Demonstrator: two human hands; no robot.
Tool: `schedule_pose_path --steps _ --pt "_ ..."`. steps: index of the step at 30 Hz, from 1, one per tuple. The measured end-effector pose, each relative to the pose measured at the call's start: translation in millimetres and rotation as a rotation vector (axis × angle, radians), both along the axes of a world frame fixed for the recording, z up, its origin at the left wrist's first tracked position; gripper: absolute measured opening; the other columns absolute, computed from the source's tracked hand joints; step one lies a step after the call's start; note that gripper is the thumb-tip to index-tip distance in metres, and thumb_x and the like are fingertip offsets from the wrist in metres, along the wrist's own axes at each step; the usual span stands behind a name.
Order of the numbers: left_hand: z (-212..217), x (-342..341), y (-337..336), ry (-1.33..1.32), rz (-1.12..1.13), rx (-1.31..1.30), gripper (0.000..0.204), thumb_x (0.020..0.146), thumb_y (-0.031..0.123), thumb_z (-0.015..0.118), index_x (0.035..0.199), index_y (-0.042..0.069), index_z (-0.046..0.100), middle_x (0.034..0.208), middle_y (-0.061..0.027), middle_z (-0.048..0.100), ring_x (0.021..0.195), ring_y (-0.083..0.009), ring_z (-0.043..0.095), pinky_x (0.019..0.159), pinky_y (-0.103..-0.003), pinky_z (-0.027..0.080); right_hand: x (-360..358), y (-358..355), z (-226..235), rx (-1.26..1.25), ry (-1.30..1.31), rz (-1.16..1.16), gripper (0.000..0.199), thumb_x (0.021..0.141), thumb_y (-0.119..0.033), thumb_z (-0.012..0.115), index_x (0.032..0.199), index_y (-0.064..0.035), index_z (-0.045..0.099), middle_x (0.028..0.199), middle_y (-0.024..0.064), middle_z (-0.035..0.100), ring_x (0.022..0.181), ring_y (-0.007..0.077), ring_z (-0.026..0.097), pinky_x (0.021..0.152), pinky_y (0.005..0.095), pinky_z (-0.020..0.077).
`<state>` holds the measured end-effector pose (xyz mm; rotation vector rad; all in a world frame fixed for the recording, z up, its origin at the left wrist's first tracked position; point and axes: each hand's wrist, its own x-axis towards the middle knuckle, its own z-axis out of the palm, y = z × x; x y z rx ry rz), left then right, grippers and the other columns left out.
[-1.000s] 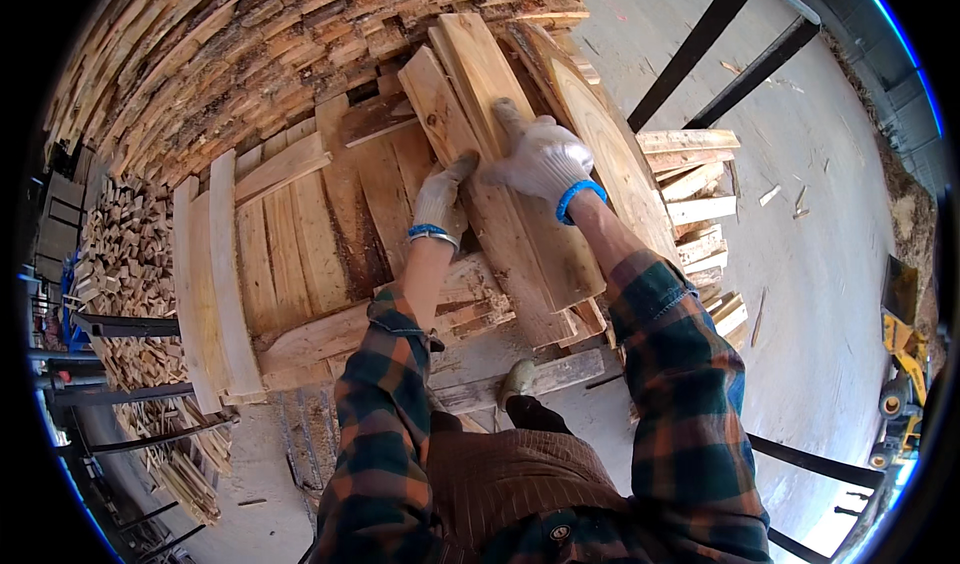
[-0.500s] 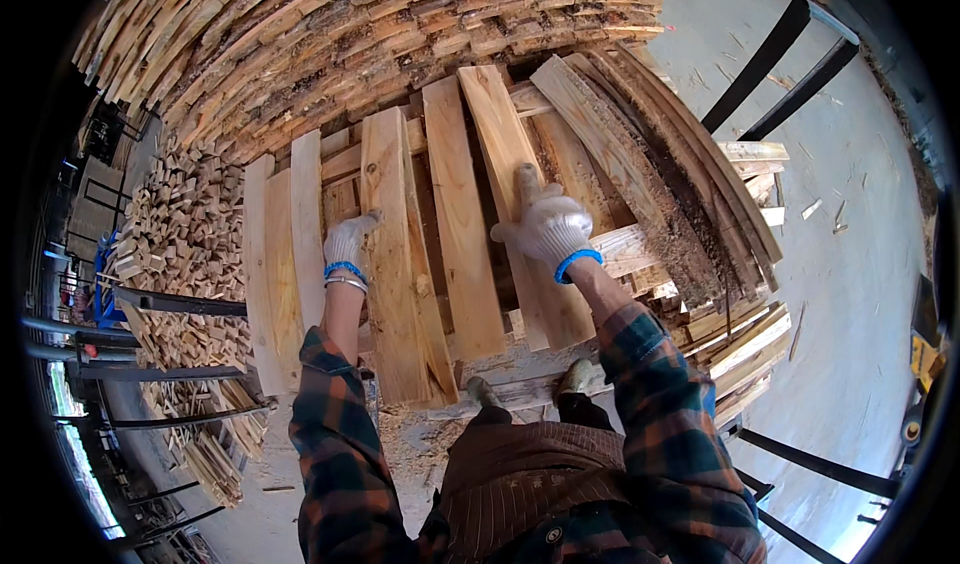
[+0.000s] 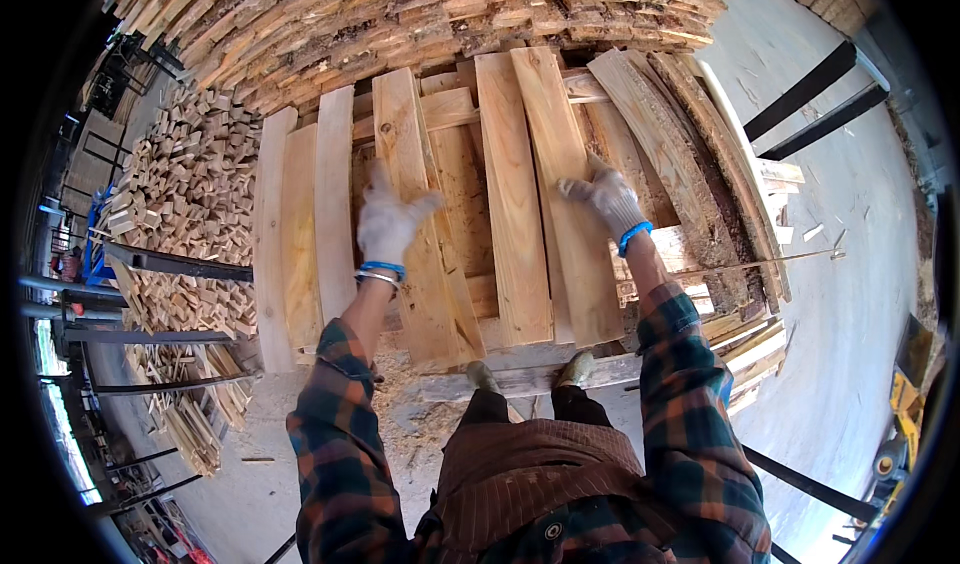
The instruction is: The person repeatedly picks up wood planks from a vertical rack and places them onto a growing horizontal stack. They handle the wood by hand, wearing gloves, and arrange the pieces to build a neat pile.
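Note:
Several pale sawn boards lie side by side in front of me, most of them running away from my body. My left hand (image 3: 388, 226), in a whitish knit glove with a blue cuff, is spread at the left side of a knotty board (image 3: 408, 149), its thumb reaching across the face. A wide smooth board (image 3: 512, 189) lies right of that one. Beside it, my right hand (image 3: 612, 202), gloved alike, rests at the right edge of another board (image 3: 572, 194), thumb over the wood and fingers apart. Parts of the fingertips are hard to make out.
Rough bark-edged slabs (image 3: 690, 154) lie to the right. A tall stack of boards (image 3: 450, 19) rises behind. Small offcuts (image 3: 185, 184) are heaped at the left, near dark metal bars (image 3: 185, 264). Black posts (image 3: 805, 94) stand on the right over the concrete floor (image 3: 830, 264).
The view has shifted. My left hand has moved farther away and spread, and the knotty board now lies at a different angle. The wide board lies farther from it; my right hand's fingers have shifted.

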<state>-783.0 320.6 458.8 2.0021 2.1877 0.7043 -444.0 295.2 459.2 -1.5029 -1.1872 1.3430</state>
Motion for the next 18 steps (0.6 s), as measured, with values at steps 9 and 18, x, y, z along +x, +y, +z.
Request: schedule_pose_path --steps 9,18 --pt "71 -29 -20 -0.835 -0.063 -0.252 0.096 0.067 0.025 0.084 0.146 0.0 0.036 0.117 -0.0212 0.061 0.092 -0.0258 0.064 0.071 -0.031 0.055 -59 2 10 0.017 -0.257 -0.037 0.07 0.076 -0.036 0.077 0.134 -0.0037 0.054 0.106 0.0165 0.071 0.097 0.0257 0.068 0.086 0.0364 0.0513" --pt "35 -129 -47 -1.5 0.002 -0.269 0.06 0.082 0.016 0.074 0.135 0.005 0.048 0.111 -0.0033 0.057 0.071 -0.0148 0.058 0.053 -0.023 0.05 -133 3 22 -0.018 -0.167 0.038 0.063 0.078 -0.041 0.074 0.128 -0.0045 0.059 0.105 0.0185 0.071 0.098 0.0279 0.069 0.087 0.0369 0.0513"
